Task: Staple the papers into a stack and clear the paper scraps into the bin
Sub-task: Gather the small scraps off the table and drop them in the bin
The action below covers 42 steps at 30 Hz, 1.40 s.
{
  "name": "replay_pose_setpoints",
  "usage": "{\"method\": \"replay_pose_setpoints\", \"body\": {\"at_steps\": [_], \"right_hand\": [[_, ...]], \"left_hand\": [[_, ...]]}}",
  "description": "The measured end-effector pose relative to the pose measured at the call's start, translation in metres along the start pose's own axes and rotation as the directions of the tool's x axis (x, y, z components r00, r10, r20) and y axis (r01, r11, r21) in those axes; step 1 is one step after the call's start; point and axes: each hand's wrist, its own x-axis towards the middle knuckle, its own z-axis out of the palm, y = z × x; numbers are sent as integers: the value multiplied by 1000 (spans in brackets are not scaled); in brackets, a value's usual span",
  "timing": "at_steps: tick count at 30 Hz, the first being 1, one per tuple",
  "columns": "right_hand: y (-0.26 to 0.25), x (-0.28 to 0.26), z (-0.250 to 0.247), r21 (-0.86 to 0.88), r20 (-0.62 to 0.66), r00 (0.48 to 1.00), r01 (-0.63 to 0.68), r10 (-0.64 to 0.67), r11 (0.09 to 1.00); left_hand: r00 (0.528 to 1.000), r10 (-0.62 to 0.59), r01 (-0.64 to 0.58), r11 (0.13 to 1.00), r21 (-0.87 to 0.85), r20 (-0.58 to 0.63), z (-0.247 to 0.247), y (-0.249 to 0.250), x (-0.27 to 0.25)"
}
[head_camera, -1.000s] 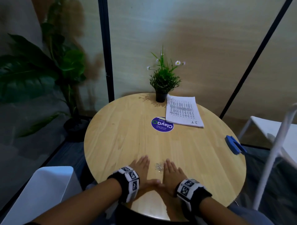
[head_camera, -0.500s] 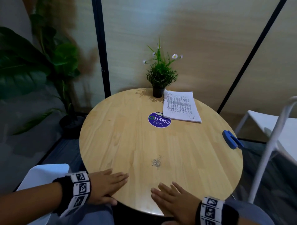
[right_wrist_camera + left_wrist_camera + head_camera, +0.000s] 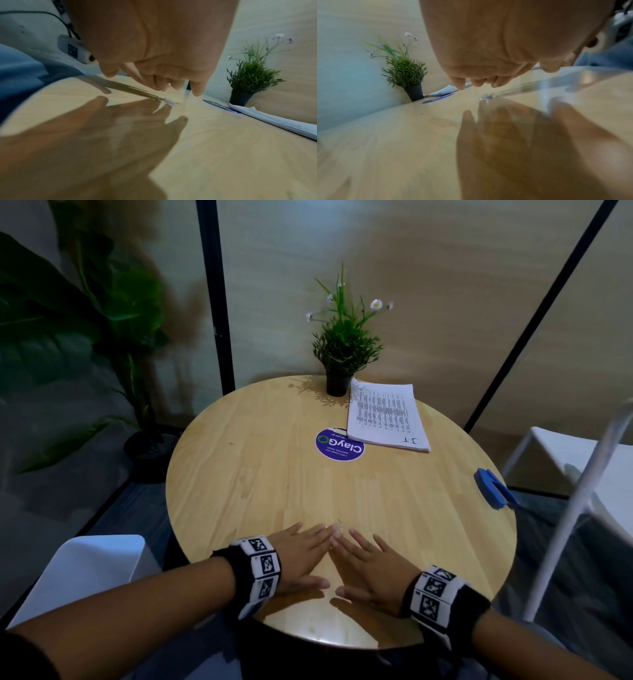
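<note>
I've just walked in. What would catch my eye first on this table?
Two flat hands, left hand and right hand, lie near the round table's front edge, fingertips meeting around a tiny glittering pile of scraps. Farther back stand a potted plant, a paper stack and a purple sticker; a blue stapler sits at the right edge.

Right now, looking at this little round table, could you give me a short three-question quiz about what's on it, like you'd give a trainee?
1. True or false: the stapler lies on the paper stack.
2. What sits just ahead of the fingertips of the left hand and right hand?
3. The potted plant stands: A) at the table's far edge, B) at its near edge, C) on the floor.

Key: 1 false, it lies apart near the right edge; 2 a small pile of shiny scraps; 3 A.
</note>
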Motion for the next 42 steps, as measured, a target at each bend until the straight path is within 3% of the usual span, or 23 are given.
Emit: {"method": "replay_pose_setpoints", "body": {"at_steps": [2, 3, 4, 5, 7, 9, 10, 15, 19, 23, 26, 28, 30, 34, 40, 42], "right_hand": [[-3, -16, 8, -19, -35, 995, 93, -94, 995], [-7, -23, 12, -71, 9, 995, 101, -101, 992], [-10, -27, 22, -63, 40, 999, 34, -32, 997], [-14, -26, 34, -65, -17, 999, 32, -33, 997], [-27, -25, 44, -124, -75, 981, 166, -176, 978], [-36, -20, 42, -71, -12, 934, 355, -356, 932], [-34, -14, 44, -49, 28, 923, 385, -384, 922], [2, 4, 24, -9, 26, 994, 103, -102, 995], [57, -20, 12, 294, -8, 986, -157, 167, 943], [100, -42, 16, 438, 26, 867, -457, 498, 774], [104, -42, 24, 263, 155, 757, -650, 634, 712], [88, -39, 37, 205, 142, 733, -679, 665, 705], [65, -32, 47, 186, 79, 745, -663, 662, 725], [12, -9, 45, 200, 70, 832, -552, 550, 809], [-12, 27, 24, 193, 50, 911, -411, 409, 891], [2, 28, 15, 222, 5, 896, -434, 444, 873]], "left_hand": [[1000, -2, 2, 1000, 10, -9, -4, -2, -5], [1000, -13, 13, 1000, 10, -9, -4, -5, -10], [999, -35, 35, 999, 7, 2, -4, -9, -15], [998, -66, 66, 998, 2, 19, -2, -14, -20], [988, -146, 147, 989, -15, 51, 4, -25, -27], [974, -209, 212, 977, -34, 83, 9, -32, -33], [969, -228, 233, 972, -44, 100, 12, -34, -35], [958, -242, 250, 967, -37, 155, 19, -33, -42], [935, -317, 317, 948, 24, 158, 23, -40, -56], [875, -445, 449, 893, 22, 187, 32, -50, -65], [866, -470, 483, 875, -40, 173, 34, -45, -58], [875, -456, 473, 877, -87, 161, 33, -38, -50], [907, -401, 417, 899, -131, 132, 32, -30, -41], [949, -298, 313, 929, -197, 104, 24, -7, -16], [960, -265, 278, 920, -277, 86, 3, 17, 11], [952, -297, 305, 889, -342, 78, 1, 9, 12]]}}
